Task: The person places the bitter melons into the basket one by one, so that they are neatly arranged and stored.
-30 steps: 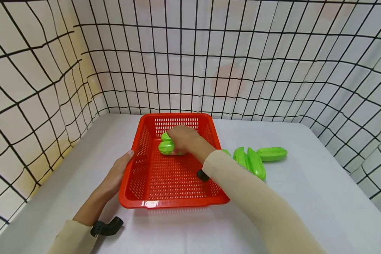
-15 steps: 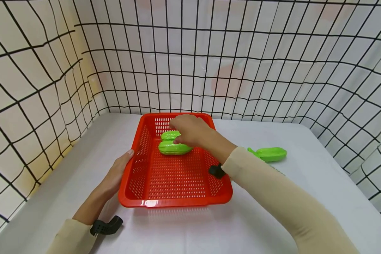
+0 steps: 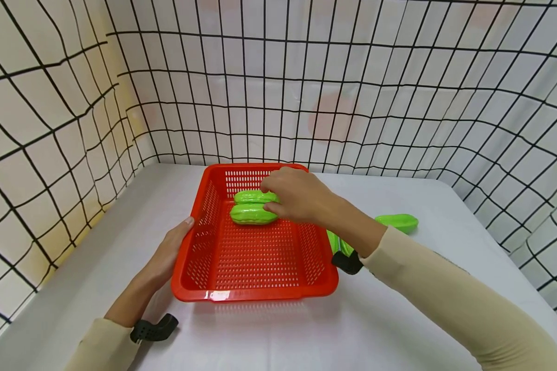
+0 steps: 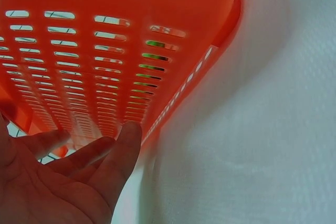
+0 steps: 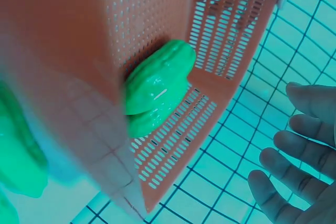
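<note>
Two bright green ridged gourds lie side by side in the red plastic basket [image 3: 255,260], toward its back; the front gourd [image 3: 250,214] and the back gourd [image 3: 248,197] both run crosswise. My left hand [image 3: 169,252] rests against the basket's left side, thumb by the rim. In the left wrist view, the fingers of this left hand [image 4: 79,177] reach out along the slotted outer wall. Over the basket's right back part hovers my right hand [image 3: 301,196], holding nothing; the right wrist view shows this right hand [image 5: 310,150] with fingers spread apart.
On the white table [image 3: 445,268] right of the basket lies another green gourd [image 3: 397,222]. More gourds [image 3: 336,245] lie closer to the basket, partly hidden under my right forearm. Black wire mesh [image 3: 278,93] walls the back and both sides.
My right hand has let go of the front gourd in the basket, lifted and drawn back to the right. My left hand has stayed at the basket's left side.
</note>
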Demonstrator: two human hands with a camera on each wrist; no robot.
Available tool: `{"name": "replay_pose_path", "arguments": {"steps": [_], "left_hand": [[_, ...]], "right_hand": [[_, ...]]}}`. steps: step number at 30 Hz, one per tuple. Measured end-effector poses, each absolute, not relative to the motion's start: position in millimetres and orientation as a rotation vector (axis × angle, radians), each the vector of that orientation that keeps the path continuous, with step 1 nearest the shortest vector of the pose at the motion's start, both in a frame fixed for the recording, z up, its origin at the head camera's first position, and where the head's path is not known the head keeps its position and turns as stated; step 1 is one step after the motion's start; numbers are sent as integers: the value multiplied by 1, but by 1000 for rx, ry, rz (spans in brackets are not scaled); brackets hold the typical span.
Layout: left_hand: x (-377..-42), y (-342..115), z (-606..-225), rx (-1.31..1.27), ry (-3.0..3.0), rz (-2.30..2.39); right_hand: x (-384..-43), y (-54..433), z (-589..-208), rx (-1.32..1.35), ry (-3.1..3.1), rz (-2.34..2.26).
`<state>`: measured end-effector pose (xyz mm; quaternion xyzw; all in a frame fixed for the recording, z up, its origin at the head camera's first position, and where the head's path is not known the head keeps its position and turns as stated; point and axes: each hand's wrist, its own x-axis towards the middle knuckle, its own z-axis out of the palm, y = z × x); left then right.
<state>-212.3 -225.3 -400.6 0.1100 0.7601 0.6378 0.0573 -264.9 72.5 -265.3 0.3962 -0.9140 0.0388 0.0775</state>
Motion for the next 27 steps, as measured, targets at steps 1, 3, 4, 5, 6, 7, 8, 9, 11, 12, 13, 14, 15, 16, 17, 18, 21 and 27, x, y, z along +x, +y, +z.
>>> {"name": "replay_pose_path", "arguments": {"steps": [1,3,4,5,6,7,8,9,11,12,13,14,15,16,17,18,21,27], "left_hand": [[-212,-226,-401,335,2307,1931],[-212,-226,-401,330,2308,1935],[-211,-226,-401,328,2310,1935],[-211,-225,-401,327,2310,1936],[-211,-225,-401,323,2316,1931],[-211,-225,-401,320,2321,1926],[-211,-225,-401,316,2324,1924],[-211,-225,-401,312,2330,1917],[-210,-224,-401,308,2335,1913],[-210,-224,-401,305,2337,1912],[-210,-225,-400,308,2334,1916],[-210,-225,-400,309,2333,1918],[-210,-225,-399,308,2330,1919],[-210,-225,-399,308,2326,1921],[-210,-225,-399,306,2322,1920],[-210,-225,-399,303,2319,1920],[-210,-224,-399,277,2319,1923],[-211,-223,-400,249,2321,1928]], "right_hand": [[-262,76,-266,1188,-2728,122],[-255,82,-267,1184,-2715,144],[-252,86,-268,1185,-2706,153],[-249,90,-269,1187,-2697,163],[-246,94,-271,1192,-2686,177],[-244,98,-272,1195,-2677,187],[-242,102,-274,1196,-2669,196],[-240,106,-276,1196,-2660,204],[-237,114,-279,1189,-2652,223],[-237,119,-281,1183,-2652,237],[-236,123,-283,1174,-2654,251],[-235,127,-283,1160,-2661,276],[-234,132,-285,1147,-2665,300],[-234,137,-286,1132,-2668,325],[-234,143,-286,1115,-2669,356],[-234,149,-287,1097,-2667,388],[-237,170,-289,1051,-2631,461],[-241,214,-299,930,-2633,540]]}}
